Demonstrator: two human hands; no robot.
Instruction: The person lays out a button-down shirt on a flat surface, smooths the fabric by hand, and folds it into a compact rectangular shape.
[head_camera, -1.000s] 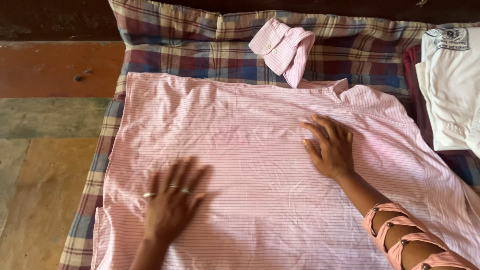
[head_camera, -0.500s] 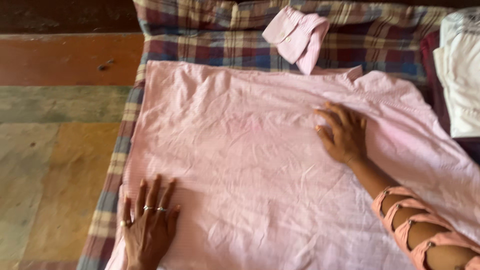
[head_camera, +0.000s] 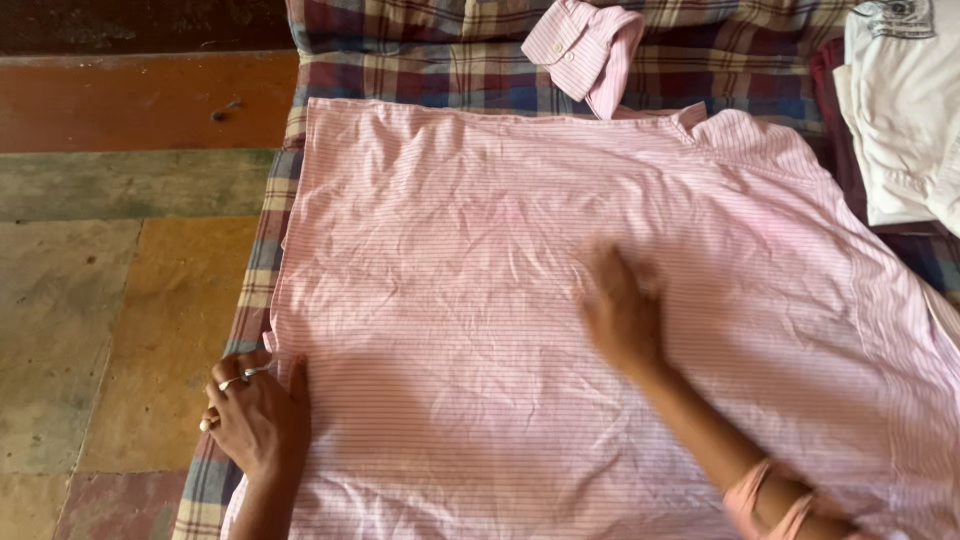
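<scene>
The left hand (head_camera: 255, 415) has slid from the middle of the pink striped cotton shirt (head_camera: 500, 250) to its left edge; the right hand (head_camera: 620, 315) swept toward centre.

plaid blanket (head_camera: 450, 60), folded white garment (head_camera: 900, 110), tiled floor (head_camera: 110, 290)
</scene>
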